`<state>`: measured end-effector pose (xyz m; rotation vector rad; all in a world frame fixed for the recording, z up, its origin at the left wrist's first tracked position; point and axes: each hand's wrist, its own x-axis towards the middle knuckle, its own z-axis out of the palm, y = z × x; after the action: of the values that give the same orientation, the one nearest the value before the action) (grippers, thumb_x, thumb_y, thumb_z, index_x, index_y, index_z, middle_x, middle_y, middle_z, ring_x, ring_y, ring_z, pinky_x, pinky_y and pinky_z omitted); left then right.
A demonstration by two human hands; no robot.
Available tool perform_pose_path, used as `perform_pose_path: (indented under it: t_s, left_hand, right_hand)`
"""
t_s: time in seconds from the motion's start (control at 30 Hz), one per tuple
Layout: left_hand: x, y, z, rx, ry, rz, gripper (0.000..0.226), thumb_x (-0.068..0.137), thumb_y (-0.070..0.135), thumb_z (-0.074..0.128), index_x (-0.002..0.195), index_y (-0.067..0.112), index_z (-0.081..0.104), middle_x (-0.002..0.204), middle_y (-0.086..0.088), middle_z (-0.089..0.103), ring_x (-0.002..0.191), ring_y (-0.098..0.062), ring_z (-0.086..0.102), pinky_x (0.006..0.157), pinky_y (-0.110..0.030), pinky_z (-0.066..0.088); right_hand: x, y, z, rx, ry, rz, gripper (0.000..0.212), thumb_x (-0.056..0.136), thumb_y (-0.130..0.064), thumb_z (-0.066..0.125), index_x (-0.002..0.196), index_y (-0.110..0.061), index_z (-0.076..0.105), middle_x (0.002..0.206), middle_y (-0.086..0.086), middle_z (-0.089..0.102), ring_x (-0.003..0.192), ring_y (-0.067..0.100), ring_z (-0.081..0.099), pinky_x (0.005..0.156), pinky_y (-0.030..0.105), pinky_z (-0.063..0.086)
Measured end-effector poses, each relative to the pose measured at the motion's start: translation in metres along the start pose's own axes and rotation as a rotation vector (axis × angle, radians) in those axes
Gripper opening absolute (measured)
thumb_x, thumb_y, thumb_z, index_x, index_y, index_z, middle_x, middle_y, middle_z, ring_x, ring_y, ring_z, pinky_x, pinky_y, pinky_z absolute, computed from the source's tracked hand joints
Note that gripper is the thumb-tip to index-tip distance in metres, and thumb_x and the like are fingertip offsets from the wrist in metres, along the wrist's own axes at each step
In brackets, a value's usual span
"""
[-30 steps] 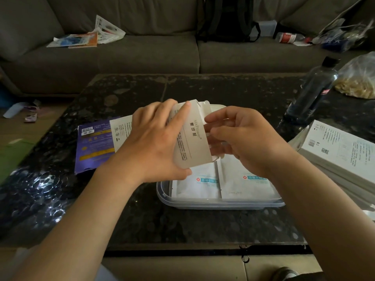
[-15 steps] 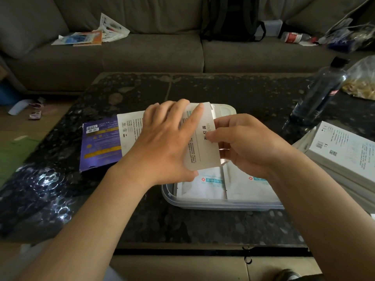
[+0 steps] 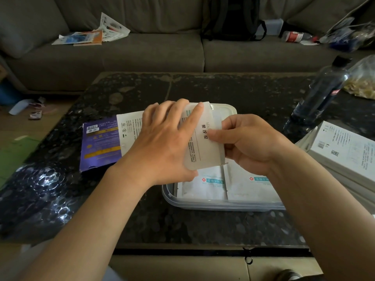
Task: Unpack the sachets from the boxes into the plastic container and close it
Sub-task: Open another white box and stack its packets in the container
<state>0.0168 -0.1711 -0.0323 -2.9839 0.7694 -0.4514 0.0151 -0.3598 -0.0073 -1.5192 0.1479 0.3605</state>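
Over the open container, my left hand (image 3: 162,142) grips a slim white cardboard box with black lettering (image 3: 203,147), fingers spread across its upper face and thumb at its lower edge. My right hand (image 3: 249,142) pinches the box's right end, thumb on top and fingers curled beneath. Directly below sits the clear rectangular plastic container (image 3: 203,204), with two white sachets (image 3: 205,185) lying flat, side by side, inside it. Behind the box a pale slab with rounded corners (image 3: 223,110) peeks out; it is perhaps the container's lid. Left of my hand, a flattened purple carton (image 3: 101,142) touches a flattened white carton (image 3: 129,126). To the right, a stack of white boxes (image 3: 345,151) and a dark plastic bottle (image 3: 320,94) stand on the black speckled stone table (image 3: 182,224).
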Motion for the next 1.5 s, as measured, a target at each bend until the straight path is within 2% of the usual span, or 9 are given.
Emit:
perform_pose_path:
  t_s: [0.17,0.37,0.5,0.93,1.03,1.13,1.3,1.4,1.5]
  left_hand:
    - [-0.001,-0.012,-0.001,-0.067,-0.032,-0.043,0.125,0.055,0.070,0.070,0.156,0.026,0.009,0.155,-0.004,0.018,0.141,-0.030,0.019,0.118,-0.051,0.018]
    - [-0.007,-0.028,0.000,-0.091,-0.042,-0.100,0.125,0.055,0.073,0.069,0.155,0.027,0.009,0.156,-0.003,0.019,0.142,-0.030,0.018,0.119,-0.050,0.014]
    - [-0.007,-0.027,0.003,-0.082,-0.044,-0.095,0.127,0.057,0.072,0.076,0.155,0.027,0.008,0.156,-0.003,0.018,0.142,-0.029,0.017,0.119,-0.050,0.014]
    - [-0.009,-0.045,0.001,-0.164,-0.059,-0.243,0.129,0.049,0.075,0.065,0.155,0.028,0.008,0.156,-0.003,0.018,0.141,-0.030,0.017,0.117,-0.052,0.018]
    - [-0.010,-0.046,0.002,-0.181,-0.046,-0.264,0.131,0.050,0.075,0.069,0.156,0.027,0.008,0.156,-0.002,0.019,0.140,-0.029,0.018,0.116,-0.051,0.018]
    - [-0.010,-0.048,0.001,-0.223,-0.033,-0.288,0.131,0.056,0.069,0.082,0.156,0.028,0.008,0.157,-0.001,0.019,0.142,-0.029,0.018,0.116,-0.051,0.019]
    - [-0.008,-0.048,-0.001,-0.238,-0.015,-0.357,0.129,0.058,0.066,0.085,0.156,0.030,0.009,0.155,-0.001,0.022,0.141,-0.029,0.017,0.116,-0.053,0.021]
    - [-0.008,-0.049,-0.001,-0.252,-0.002,-0.378,0.129,0.056,0.069,0.083,0.155,0.030,0.010,0.154,-0.002,0.023,0.141,-0.030,0.018,0.115,-0.053,0.021]
    - [-0.007,-0.049,-0.001,-0.253,0.006,-0.393,0.130,0.056,0.069,0.083,0.155,0.030,0.009,0.155,-0.002,0.023,0.142,-0.030,0.018,0.115,-0.054,0.021]
  right_hand:
    - [-0.001,-0.001,-0.008,0.157,0.022,0.004,0.024,0.089,-0.011,0.069,0.074,-0.011,0.049,0.095,0.010,0.078,0.085,0.023,0.077,0.065,0.037,0.063]
    - [-0.003,-0.005,-0.018,0.216,0.007,0.000,0.015,0.096,-0.017,0.062,0.109,-0.018,0.069,0.091,0.002,0.079,0.078,0.015,0.077,0.060,0.031,0.061]
    - [0.000,0.001,-0.016,0.125,-0.050,-0.018,0.024,0.092,-0.011,0.066,0.114,-0.019,0.070,0.101,0.002,0.078,0.090,0.021,0.076,0.071,0.036,0.062]
    - [-0.011,-0.013,-0.047,-0.087,0.189,-0.212,0.029,0.093,-0.008,0.066,0.105,-0.034,0.069,0.096,-0.013,0.076,0.093,0.018,0.071,0.064,0.034,0.062]
    - [-0.014,-0.017,-0.058,-0.115,0.161,-0.230,0.032,0.093,-0.004,0.064,0.112,-0.029,0.070,0.105,-0.008,0.076,0.099,0.021,0.072,0.074,0.043,0.063]
    - [-0.020,-0.017,-0.061,-0.306,0.140,-0.268,0.027,0.095,-0.005,0.062,0.108,-0.028,0.070,0.107,-0.004,0.075,0.102,0.021,0.071,0.082,0.045,0.061]
    - [-0.024,-0.013,-0.045,-0.727,0.129,-0.350,0.027,0.098,-0.008,0.059,0.101,-0.035,0.060,0.102,-0.023,0.061,0.102,0.009,0.058,0.076,0.026,0.052]
    - [-0.024,-0.011,-0.038,-0.937,0.172,-0.393,0.032,0.101,-0.010,0.056,0.124,-0.031,0.060,0.125,-0.009,0.063,0.120,0.021,0.057,0.087,0.030,0.055]
    - [-0.024,-0.006,-0.035,-1.128,0.169,-0.423,0.033,0.102,-0.010,0.052,0.132,-0.021,0.060,0.135,0.005,0.062,0.113,0.028,0.062,0.071,0.013,0.049]
